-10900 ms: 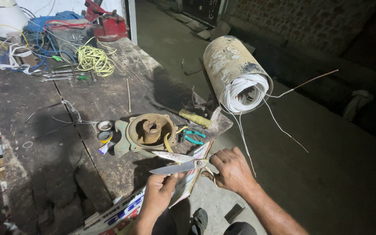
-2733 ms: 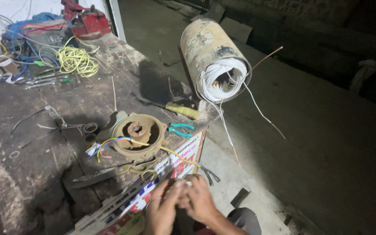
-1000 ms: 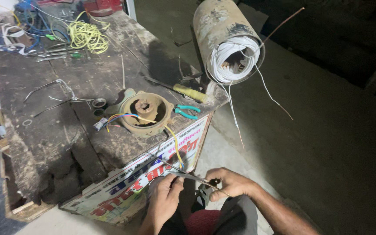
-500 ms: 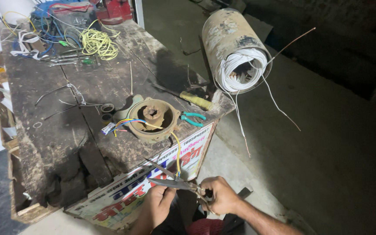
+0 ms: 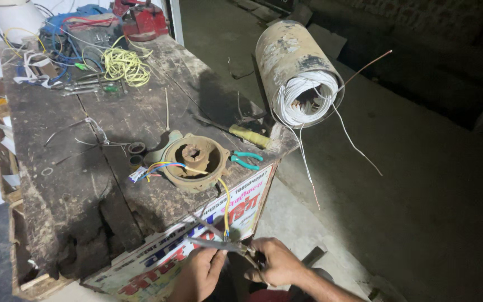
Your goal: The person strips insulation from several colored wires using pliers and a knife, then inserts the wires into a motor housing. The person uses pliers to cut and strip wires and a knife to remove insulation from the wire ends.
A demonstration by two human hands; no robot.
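Scissors (image 5: 219, 241) sit open in my right hand (image 5: 278, 262), fingers closed through the handles, blades reaching left below the workbench (image 5: 62, 184) edge. My left hand (image 5: 199, 271) is curled beside them, fingertips pinching at the blades' lower side where a yellow wire (image 5: 227, 210) hangs down; whether I actually hold that wire, I cannot tell. It trails from a round rusty motor housing (image 5: 194, 162) on the bench's near corner. A printed banner (image 5: 197, 240), white with red and blue lettering, covers the bench front just behind my hands. Green-handled pliers (image 5: 246, 160) and a yellow-handled screwdriver (image 5: 247, 135) lie beside the housing. A grimy drum of white cable (image 5: 300, 75) stands at right.
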